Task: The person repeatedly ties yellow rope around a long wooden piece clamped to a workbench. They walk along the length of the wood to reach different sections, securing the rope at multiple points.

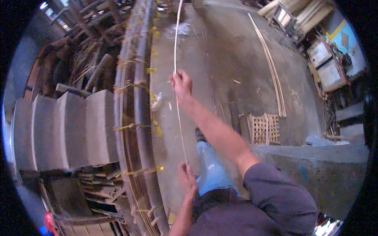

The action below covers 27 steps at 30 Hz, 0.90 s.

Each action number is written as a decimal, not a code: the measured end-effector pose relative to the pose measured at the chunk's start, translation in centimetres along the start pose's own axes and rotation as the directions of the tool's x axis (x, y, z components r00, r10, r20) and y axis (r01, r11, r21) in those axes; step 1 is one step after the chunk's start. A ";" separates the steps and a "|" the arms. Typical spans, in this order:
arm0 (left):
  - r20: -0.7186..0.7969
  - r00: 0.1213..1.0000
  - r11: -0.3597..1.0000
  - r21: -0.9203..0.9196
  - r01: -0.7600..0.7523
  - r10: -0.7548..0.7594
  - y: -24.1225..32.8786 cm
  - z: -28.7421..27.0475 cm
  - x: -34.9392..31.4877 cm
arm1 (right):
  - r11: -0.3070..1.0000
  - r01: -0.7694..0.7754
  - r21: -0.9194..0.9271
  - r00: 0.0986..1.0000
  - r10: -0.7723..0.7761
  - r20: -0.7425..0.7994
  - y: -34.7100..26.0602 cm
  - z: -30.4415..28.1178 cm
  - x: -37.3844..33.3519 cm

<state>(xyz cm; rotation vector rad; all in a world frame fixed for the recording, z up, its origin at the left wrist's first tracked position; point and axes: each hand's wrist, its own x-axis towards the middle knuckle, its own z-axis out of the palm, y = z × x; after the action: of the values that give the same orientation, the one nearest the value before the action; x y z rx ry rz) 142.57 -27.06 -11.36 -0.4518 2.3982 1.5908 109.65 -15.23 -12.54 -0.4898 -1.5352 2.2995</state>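
A long, thin, pale cane [175,43] runs from the top edge of the view down toward my body. My right hand [182,85] is stretched forward with its fingers closed around the cane partway along. Close to my waist, my left hand [187,179] has its fingertips on the cane's near end. The stretch of cane between the two hands is nearly straight. It hangs above the concrete floor [167,141], in front of my jeans.
Long poles bound with yellow ties [142,86] run along my left, beside a corrugated grey sheet [67,131]. Several long pale canes [272,72] lie on the floor to the right. A woven slatted panel [264,129] is near a grey surface [311,153].
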 end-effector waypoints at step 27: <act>-0.238 0.961 0.944 0.259 0.202 -0.140 -13.1 -30.5 -28.7 | 0.808 -0.122 -0.577 0.956 0.253 0.152 8.8 -5.3 -25.4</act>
<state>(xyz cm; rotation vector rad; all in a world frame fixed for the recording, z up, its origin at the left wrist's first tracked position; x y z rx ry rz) 173.54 -56.23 -0.62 -0.7883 2.6063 1.1546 133.85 -25.58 -20.09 -0.5606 -2.4013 2.0540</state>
